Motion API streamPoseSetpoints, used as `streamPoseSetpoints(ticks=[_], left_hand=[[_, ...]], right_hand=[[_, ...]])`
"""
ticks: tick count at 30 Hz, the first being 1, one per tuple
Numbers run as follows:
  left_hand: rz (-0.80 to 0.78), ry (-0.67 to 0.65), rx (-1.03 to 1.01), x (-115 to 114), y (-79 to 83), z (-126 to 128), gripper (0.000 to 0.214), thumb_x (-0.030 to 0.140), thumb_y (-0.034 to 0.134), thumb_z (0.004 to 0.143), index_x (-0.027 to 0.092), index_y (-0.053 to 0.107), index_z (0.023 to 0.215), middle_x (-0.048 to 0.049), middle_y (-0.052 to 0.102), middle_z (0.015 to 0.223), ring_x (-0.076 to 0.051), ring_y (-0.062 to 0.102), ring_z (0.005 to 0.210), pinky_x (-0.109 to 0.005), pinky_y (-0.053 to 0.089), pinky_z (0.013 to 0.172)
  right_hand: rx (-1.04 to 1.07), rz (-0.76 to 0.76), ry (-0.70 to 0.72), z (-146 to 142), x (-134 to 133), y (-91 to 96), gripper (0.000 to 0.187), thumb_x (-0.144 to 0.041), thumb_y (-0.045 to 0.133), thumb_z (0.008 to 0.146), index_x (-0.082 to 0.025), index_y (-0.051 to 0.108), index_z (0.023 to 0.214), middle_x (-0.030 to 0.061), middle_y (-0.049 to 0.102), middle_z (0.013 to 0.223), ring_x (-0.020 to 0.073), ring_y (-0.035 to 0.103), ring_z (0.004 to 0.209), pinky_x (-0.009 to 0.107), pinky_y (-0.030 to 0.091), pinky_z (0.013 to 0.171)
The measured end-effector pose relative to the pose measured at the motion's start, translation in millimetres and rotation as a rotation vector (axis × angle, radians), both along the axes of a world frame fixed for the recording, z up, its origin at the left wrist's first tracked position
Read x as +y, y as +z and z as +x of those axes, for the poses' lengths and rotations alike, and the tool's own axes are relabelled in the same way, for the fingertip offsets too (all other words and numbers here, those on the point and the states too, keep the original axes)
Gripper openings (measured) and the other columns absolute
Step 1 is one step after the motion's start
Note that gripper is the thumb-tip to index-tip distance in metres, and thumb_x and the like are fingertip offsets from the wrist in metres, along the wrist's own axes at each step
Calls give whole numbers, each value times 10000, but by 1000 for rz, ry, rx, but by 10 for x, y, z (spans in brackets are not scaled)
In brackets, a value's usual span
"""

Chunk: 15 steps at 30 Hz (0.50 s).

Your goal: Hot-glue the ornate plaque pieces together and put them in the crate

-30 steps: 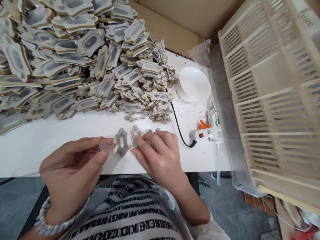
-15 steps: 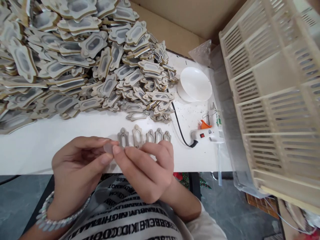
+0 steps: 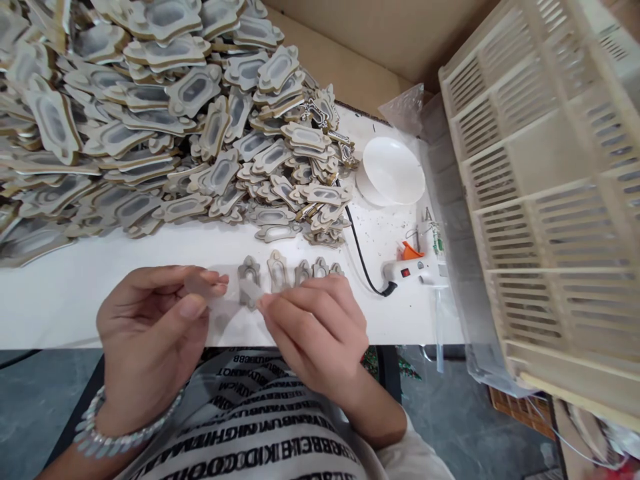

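Observation:
My left hand is half curled above the white table's front edge, with a thin translucent piece between thumb and fingers. To its right, my right hand pinches a small pale, see-through strip by one end. That strip hangs over a small grey ornate frame, the leftmost in a short row. Another frame in the row is lighter in tone. The right hand's knuckles partly cover the lower ends of the frames farther right.
A large heap of similar frames fills the table's back left. Right of it stand a white bowl and a white glue gun with a black cord. A cream slatted plastic crate rises along the right side.
My hands have moved apart. The right hand has shifted right, now showing a pale strip at its fingertips; the left still holds a translucent piece.

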<state>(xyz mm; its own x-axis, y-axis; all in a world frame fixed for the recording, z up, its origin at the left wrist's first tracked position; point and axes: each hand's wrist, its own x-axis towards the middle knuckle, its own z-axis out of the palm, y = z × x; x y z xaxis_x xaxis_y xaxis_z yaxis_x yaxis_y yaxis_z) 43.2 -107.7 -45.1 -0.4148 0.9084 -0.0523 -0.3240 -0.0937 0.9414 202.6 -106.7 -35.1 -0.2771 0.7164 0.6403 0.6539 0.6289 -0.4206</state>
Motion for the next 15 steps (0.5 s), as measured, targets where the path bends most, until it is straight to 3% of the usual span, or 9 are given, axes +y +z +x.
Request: streamPoseSetpoints(ticks=[6, 9, 15], left_hand=[[37, 65, 39, -13, -15, 11, 296, 346, 966, 554, 296, 786, 783, 77, 780, 715, -86, 715, 603, -201, 658, 766], [29, 67, 51, -18, -14, 1, 301, 350, 965, 552, 290, 787, 787, 65, 778, 711, -93, 718, 613, -202, 655, 764], [2, 81, 85, -24, -31, -16, 294, 368, 957, 556, 299, 792, 790, 46, 783, 720, -110, 727, 626, -215, 652, 773]], right_hand=[[-177, 14, -55, -91, 60, -70, 143, -85, 657, 894, -193, 704, 812, 3, 736, 856, 156, 623, 903, 324, 438, 795], [-281, 26, -32, -118, 66, -89, 169, -89, 642, 914, -210, 693, 808, -11, 725, 881, 129, 629, 879, 345, 373, 834], [-371, 82, -55, -150, 71, -87, 146, -111, 682, 877, -209, 656, 772, 0, 682, 811, 159, 566, 827, 377, 329, 799]])
